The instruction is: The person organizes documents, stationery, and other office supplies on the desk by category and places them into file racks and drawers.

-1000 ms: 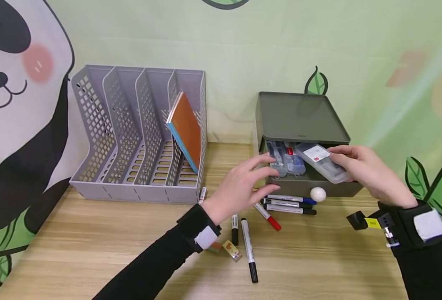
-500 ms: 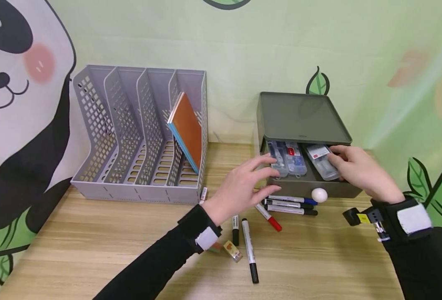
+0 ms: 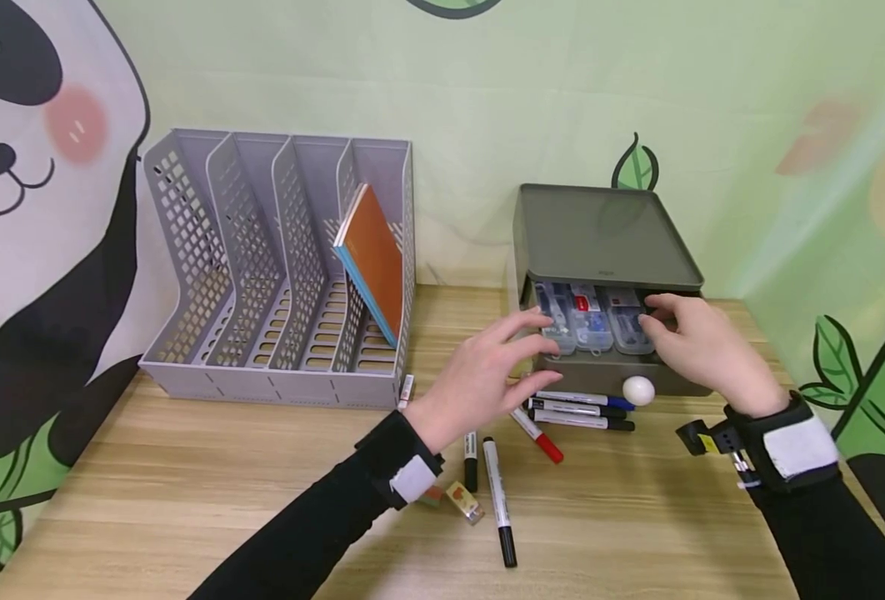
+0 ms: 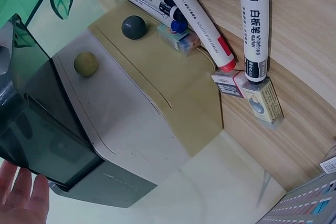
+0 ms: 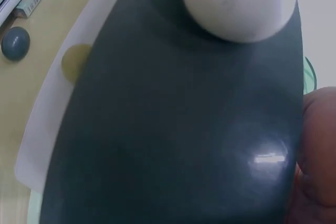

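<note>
A grey desktop drawer box (image 3: 607,237) stands at the back right, its top drawer (image 3: 585,377) pulled out. Three clear plastic cases lie side by side in it: a left case (image 3: 558,329), a red-labelled middle case (image 3: 591,332) and a right case (image 3: 627,332). My right hand (image 3: 705,346) is over the drawer's right side, thumb and fingertips at the right case's edge. The left hand (image 3: 480,375) reaches to the drawer's front left corner with fingers spread and holds nothing. In the right wrist view the drawer front (image 5: 173,114) hides most of that hand.
A purple-grey file rack (image 3: 277,379) at left holds an orange-covered book (image 3: 377,258). In front of the drawers lie several markers, including a red-capped marker (image 3: 538,435) and a long black-capped marker (image 3: 499,500), plus a small eraser (image 3: 465,502). A white knob (image 3: 639,390) sticks out.
My right hand has moved left and lowered the right case, which was tilted in its grip, flat beside the other two. The fingers have loosened from it. My left hand has stayed put.
</note>
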### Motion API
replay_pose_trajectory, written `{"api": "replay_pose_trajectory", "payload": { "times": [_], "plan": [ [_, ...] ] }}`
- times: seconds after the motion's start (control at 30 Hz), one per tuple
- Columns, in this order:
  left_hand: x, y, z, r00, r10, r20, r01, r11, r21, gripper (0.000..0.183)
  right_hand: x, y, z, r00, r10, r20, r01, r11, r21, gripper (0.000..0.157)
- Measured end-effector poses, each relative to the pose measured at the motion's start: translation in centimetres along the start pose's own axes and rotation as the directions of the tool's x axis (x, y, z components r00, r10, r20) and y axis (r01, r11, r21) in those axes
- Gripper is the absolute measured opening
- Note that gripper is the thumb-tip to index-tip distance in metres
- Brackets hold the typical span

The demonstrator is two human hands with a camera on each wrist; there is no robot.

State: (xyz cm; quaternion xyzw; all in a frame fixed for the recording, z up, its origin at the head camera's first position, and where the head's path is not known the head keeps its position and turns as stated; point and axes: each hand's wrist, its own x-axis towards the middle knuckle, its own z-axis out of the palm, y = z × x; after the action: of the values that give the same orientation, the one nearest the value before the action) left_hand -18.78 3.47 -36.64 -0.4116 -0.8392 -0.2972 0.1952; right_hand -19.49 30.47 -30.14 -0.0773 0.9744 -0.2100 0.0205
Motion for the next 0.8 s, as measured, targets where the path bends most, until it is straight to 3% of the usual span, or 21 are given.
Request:
{"api": "replay_pose_trajectory", "payload": {
  "times": [0.23, 0.33, 0.4, 0.5, 0.6, 0.7, 0.8],
  "plan": [
    [0.0, 0.1, 0.0, 1.0, 0.0, -0.007, 0.0, 1.0, -0.018, 0.025, -0.2, -0.3, 0.2, 0.999, -0.048, -0.006, 0.048, 0.999, -0.006, 0.047],
    [-0.1, 0.1, 0.1, 1.0, 0.003, -0.009, -0.003, 1.0, -0.011, 0.025, -0.9, -0.5, 0.6, 0.996, -0.068, -0.065, 0.068, 0.998, 0.009, 0.046],
    [-0.1, 0.0, 0.1, 1.0, 0.005, -0.005, -0.005, 1.0, -0.008, 0.026, -1.4, -0.7, 1.0, 0.985, -0.094, -0.145, 0.099, 0.995, 0.027, 0.042],
    [-0.1, 0.0, 0.0, 1.0, -0.003, 0.009, 0.003, 1.0, -0.02, 0.026, -2.3, -1.0, 1.8, 0.935, -0.183, -0.305, 0.201, 0.979, 0.029, 0.034],
    [-0.1, 0.1, -0.2, 0.999, -0.026, 0.023, 0.027, 0.998, -0.055, 0.027, -3.0, -1.2, 2.8, 0.847, -0.308, -0.432, 0.333, 0.943, -0.02, 0.025],
    [-0.3, 0.1, -0.4, 0.999, -0.049, 0.01, 0.05, 0.993, -0.108, 0.028, -3.6, -1.1, 3.7, 0.774, -0.414, -0.478, 0.434, 0.898, -0.075, 0.024],
    [-0.7, 0.0, -0.5, 0.998, -0.065, -0.021, 0.06, 0.984, -0.165, 0.027, -4.2, -0.8, 4.3, 0.738, -0.481, -0.473, 0.499, 0.861, -0.098, 0.029]
  ]
}}
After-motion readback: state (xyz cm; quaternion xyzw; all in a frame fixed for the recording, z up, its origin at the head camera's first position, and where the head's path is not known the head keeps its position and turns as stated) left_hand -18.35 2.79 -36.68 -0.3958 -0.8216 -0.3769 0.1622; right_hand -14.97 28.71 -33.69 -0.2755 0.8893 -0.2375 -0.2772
